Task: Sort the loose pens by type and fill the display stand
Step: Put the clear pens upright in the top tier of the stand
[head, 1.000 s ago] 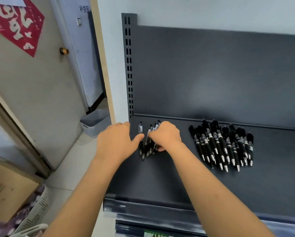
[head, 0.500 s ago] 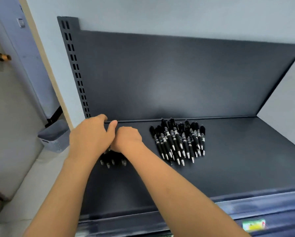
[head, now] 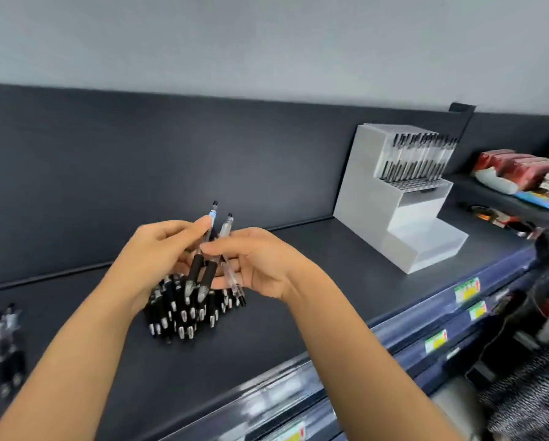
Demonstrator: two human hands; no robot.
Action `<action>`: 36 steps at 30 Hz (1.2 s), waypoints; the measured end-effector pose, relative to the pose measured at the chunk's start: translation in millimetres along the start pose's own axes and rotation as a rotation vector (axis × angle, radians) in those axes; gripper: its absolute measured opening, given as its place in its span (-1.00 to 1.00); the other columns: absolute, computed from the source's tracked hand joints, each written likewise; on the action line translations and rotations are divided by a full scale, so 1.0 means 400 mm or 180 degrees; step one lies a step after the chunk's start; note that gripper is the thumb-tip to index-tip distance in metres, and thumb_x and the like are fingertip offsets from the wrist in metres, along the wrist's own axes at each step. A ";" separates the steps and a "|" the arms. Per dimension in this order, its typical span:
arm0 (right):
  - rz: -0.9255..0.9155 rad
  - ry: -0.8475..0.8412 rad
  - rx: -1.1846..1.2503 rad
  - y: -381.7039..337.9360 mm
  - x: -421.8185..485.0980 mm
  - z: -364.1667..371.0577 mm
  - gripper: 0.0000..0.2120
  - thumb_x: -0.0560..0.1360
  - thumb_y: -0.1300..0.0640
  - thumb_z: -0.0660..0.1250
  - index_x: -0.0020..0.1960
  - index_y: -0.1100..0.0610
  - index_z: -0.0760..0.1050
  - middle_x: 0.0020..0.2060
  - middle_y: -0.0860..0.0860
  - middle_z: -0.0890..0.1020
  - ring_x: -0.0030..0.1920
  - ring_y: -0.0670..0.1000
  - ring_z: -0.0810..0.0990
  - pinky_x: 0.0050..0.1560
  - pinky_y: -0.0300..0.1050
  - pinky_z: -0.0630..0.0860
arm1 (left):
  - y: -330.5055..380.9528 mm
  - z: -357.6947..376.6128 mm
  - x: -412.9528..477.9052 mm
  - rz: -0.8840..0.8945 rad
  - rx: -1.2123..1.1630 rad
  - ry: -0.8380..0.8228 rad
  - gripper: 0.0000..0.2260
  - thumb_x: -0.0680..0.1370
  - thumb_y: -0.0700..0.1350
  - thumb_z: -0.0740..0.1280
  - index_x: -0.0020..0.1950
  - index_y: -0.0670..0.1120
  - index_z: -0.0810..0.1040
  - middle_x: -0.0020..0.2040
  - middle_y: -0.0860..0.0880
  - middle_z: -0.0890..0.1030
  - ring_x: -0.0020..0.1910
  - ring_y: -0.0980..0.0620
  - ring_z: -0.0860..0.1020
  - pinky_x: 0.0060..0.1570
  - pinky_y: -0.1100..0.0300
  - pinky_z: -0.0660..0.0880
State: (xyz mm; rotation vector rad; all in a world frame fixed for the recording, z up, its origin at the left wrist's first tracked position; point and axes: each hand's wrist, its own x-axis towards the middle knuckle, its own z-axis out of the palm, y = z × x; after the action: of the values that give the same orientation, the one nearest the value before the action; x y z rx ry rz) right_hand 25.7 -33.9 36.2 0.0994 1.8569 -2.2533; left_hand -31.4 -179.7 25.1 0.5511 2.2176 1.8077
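A few pens (head: 194, 265) are gripped by curled fingers of left hand (head: 158, 249) and right hand (head: 267, 265), above the pile (head: 177, 316). Sorting is judged underway; the display stand (head: 359, 192), at two o'clock, should be reached next.

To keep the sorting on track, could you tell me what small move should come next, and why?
Probably draw the clear pen away from the black-grip pens, since the left hand and right hand hold both types together above the pile.

Pen pile (head: 184, 313) on shelf (head: 314, 281), display stand (head: 394, 202) far right, smaller pens (head: 2, 345) far left
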 end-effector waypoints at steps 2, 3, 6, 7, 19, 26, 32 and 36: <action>-0.0222 0.0203 -0.0002 -0.041 -0.075 -0.081 -0.87 0.53 0.31 0.30 0.07 0.31 0.51 -0.18 0.11 0.61 -0.29 -0.02 0.63 -0.28 -0.11 0.64 | 0.076 0.095 0.030 0.0162 -0.0005 -0.0305 -0.76 0.45 0.08 0.42 -0.14 -0.09 0.71 -0.18 -0.15 0.69 -0.24 -0.07 0.64 -0.03 -0.02 0.57; -0.0356 0.0318 -0.0054 -0.060 -0.109 -0.123 -0.91 0.54 0.30 0.30 0.02 0.30 0.53 -0.21 0.10 0.62 -0.32 -0.04 0.63 -0.25 -0.09 0.65 | 0.113 0.144 0.048 0.0259 0.0071 -0.0420 -0.81 0.45 0.04 0.45 -0.14 -0.06 0.71 -0.20 -0.12 0.70 -0.24 -0.05 0.64 -0.04 0.00 0.58; -0.0738 0.0651 -0.0176 -0.106 -0.205 -0.260 -0.93 0.55 0.27 0.30 -0.07 0.23 0.55 -0.27 0.07 0.63 -0.35 -0.05 0.64 -0.26 -0.07 0.65 | 0.212 0.314 0.107 0.0602 0.0495 -0.0521 -0.92 0.43 -0.07 0.48 -0.21 -0.06 0.71 -0.25 -0.12 0.69 -0.23 -0.09 0.67 -0.02 -0.03 0.62; -0.0854 0.0755 -0.0185 -0.115 -0.233 -0.313 -0.92 0.56 0.28 0.28 -0.07 0.22 0.55 -0.29 0.05 0.65 -0.34 -0.05 0.64 -0.28 -0.09 0.65 | 0.243 0.378 0.125 0.0735 0.0703 -0.0526 -0.89 0.41 -0.05 0.46 -0.24 -0.08 0.70 -0.28 -0.12 0.68 -0.25 -0.10 0.67 -0.04 -0.06 0.62; -0.1302 0.1981 -0.0369 -0.175 -0.428 -0.907 -0.81 0.62 0.09 0.20 0.06 0.23 0.43 -0.33 0.09 0.55 -0.43 0.06 0.58 -0.36 0.00 0.61 | 0.400 0.964 0.316 0.0987 0.0250 -0.0264 -0.92 0.52 -0.18 0.41 -0.03 -0.18 0.60 -0.12 -0.16 0.66 -0.25 0.02 0.63 -0.26 0.18 0.64; -0.1370 0.2204 -0.0107 -0.189 -0.402 -1.044 -0.68 0.62 0.11 0.18 0.12 0.40 0.39 -0.25 0.03 0.51 -0.50 0.05 0.36 -0.50 -0.14 0.46 | 0.390 1.043 0.474 0.1655 0.0030 0.0759 -0.93 0.53 -0.14 0.41 -0.05 -0.12 0.56 -0.15 -0.12 0.67 -0.16 -0.05 0.67 -0.14 0.03 0.65; -0.1304 0.1969 -0.0012 -0.197 -0.377 -1.094 -0.82 0.62 0.14 0.19 0.11 0.16 0.54 -0.25 0.06 0.56 -0.41 0.04 0.47 -0.39 -0.10 0.54 | 0.357 1.100 0.539 0.1737 0.0692 0.0643 -0.90 0.52 -0.10 0.41 -0.03 -0.11 0.60 -0.14 0.01 0.67 -0.17 0.10 0.64 -0.03 0.08 0.61; -0.1289 0.1843 -0.0298 -0.201 -0.375 -1.110 -0.81 0.62 0.14 0.18 0.12 0.15 0.54 -0.24 0.07 0.59 -0.38 0.02 0.52 -0.33 -0.16 0.55 | 0.344 1.105 0.549 0.1783 0.1647 0.0619 -0.79 0.51 -0.03 0.42 -0.14 -0.18 0.63 -0.26 -0.07 0.67 -0.26 0.06 0.61 -0.07 0.14 0.54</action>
State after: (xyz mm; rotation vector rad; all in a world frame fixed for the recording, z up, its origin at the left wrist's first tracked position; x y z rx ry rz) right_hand 116.2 432.8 53.5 0.4388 2.4571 -2.5923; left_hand -31.6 330.0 77.6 1.2495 2.9015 1.5256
